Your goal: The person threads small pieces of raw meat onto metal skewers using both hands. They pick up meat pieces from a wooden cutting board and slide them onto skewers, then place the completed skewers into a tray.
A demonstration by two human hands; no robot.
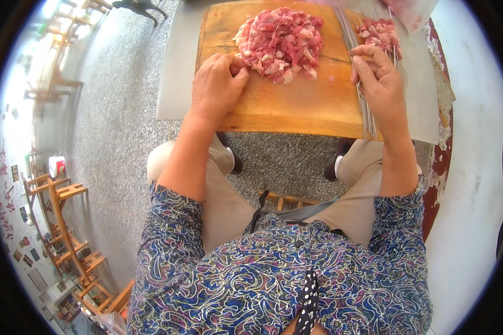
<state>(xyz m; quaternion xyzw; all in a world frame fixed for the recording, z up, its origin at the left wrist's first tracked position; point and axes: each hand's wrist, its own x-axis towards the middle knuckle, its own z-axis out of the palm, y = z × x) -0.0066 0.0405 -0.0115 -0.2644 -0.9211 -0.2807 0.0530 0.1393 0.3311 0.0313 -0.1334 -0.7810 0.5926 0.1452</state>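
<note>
A heap of raw, cut meat pieces lies on a wooden cutting board. At the heap's left edge, my left hand rests with its fingers curled inward; whether a piece is inside them is hidden. A bundle of thin metal skewers runs along the board's right side. Over these skewers is my right hand, thumb and forefinger bent close together; I cannot tell whether it grips one. Just beyond it lie skewers threaded with meat.
The board sits on a pale tabletop. A plastic bag with pinkish contents is at the far right. Wooden stools line the left wall. A dark animal stands on the speckled floor. A white wall is close on the right.
</note>
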